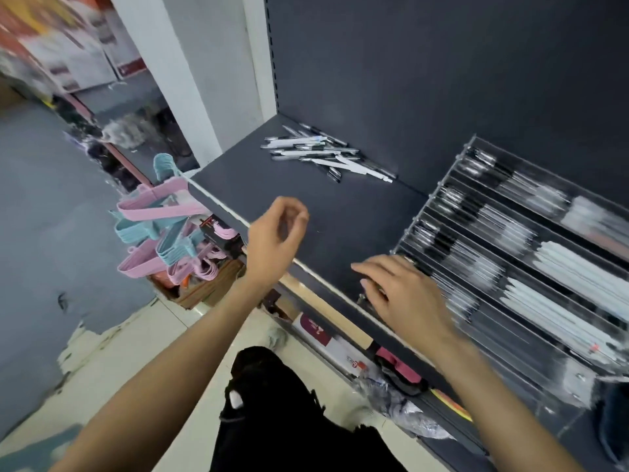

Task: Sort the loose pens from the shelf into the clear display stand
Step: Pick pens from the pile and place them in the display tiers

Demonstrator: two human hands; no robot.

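A pile of loose black and white pens (323,152) lies at the back of the dark shelf (272,189), near the rear panel. The clear display stand (510,253) sits on the shelf's right side, its tiered rows filled with pens. My left hand (274,238) hovers over the shelf's front edge with loosely curled fingers and holds nothing. My right hand (398,291) lies flat with straight fingers against the stand's lower left corner. Whether a pen sits under that hand is hidden by blur.
Pink and blue hangers (160,229) hang in a bunch left of the shelf. Boxed goods (316,330) and a pink item (398,366) lie on the lower shelf. A white pillar (170,80) stands at the back left. Pale floor (143,352) spreads below.
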